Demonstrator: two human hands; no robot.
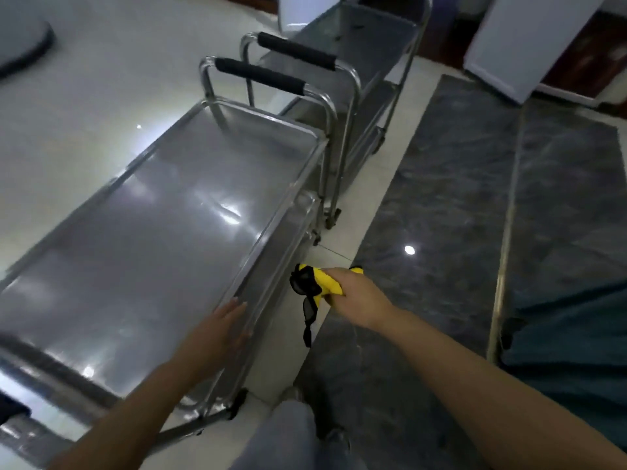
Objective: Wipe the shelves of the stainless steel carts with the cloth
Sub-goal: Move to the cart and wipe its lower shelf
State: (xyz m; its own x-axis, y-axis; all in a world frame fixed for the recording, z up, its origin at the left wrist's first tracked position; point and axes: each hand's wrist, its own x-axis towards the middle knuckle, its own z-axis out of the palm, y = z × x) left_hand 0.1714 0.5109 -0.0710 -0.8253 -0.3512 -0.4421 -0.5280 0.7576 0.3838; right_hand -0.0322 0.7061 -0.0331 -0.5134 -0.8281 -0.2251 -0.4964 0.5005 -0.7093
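A stainless steel cart (163, 212) stands in front of me, its bare top shelf shining. My left hand (220, 329) rests on the shelf's right rim with the fingers straight, the thumb over the rail. My right hand (356, 296) holds a bunched yellow and black cloth (314, 283) in the air, just right of the cart's side and level with a lower shelf (281, 252). A black strip of the cloth hangs down. A second steel cart (366, 52) stands behind the first, handle to handle.
Black foam handles (261, 74) of both carts rise at the far end. Dark marble floor slabs (441, 205) lie to the right, pale tiles to the left. A white cabinet (522, 42) stands at the back right. My knee (291, 432) shows at the bottom.
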